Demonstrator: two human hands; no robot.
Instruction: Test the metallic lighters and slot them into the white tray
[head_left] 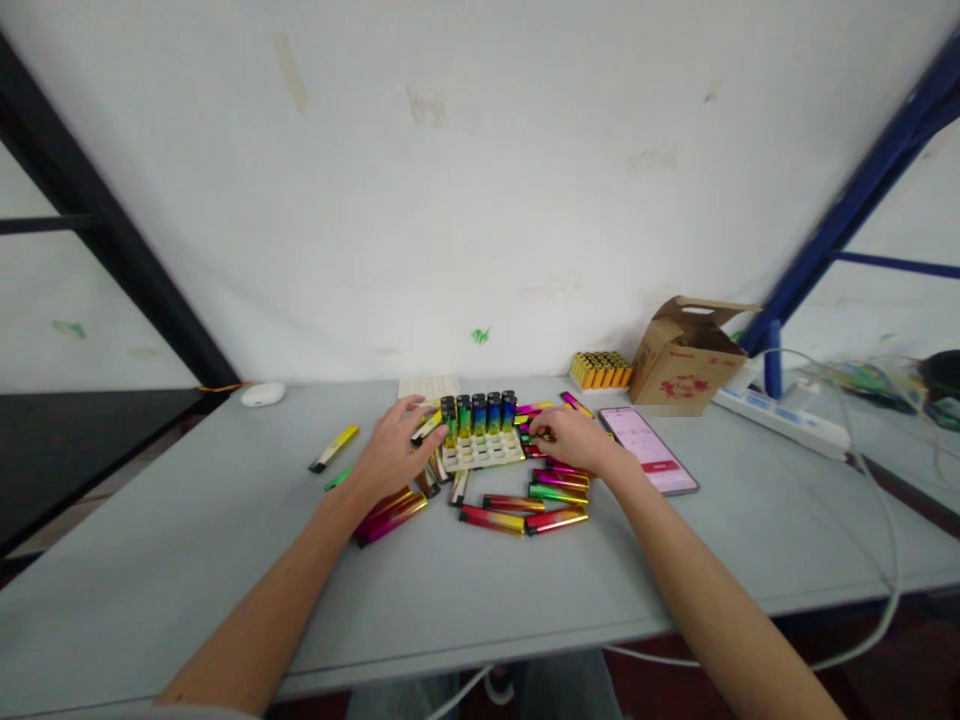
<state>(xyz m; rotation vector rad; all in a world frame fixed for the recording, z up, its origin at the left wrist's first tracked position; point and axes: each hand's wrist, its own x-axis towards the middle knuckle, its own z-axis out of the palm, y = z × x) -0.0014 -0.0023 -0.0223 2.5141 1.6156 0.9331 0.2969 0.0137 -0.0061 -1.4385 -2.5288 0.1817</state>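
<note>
A cream tray [484, 455] with rows of slots holds several upright lighters [478, 415], coloured green to blue with black tops, in its far rows. Its nearer slots show no lighters. My left hand [396, 440] is open at the tray's left side, thumb by the end lighter and fingers spread over a yellow lighter [427, 428]. Right of the tray, my right hand [571, 437] has its fingers closed on a lighter, mostly hidden by the fingertips. Loose lighters lie around both hands, among them a red-and-yellow lighter [492, 519] in front.
A phone [651, 450] with a lit screen lies right of my right hand. Farther back stand a pack of orange lighters [601, 370], an open cardboard box [686, 358] and a power strip [784, 420]. A second cream tray [429, 387] and a white case [263, 395] lie near the wall.
</note>
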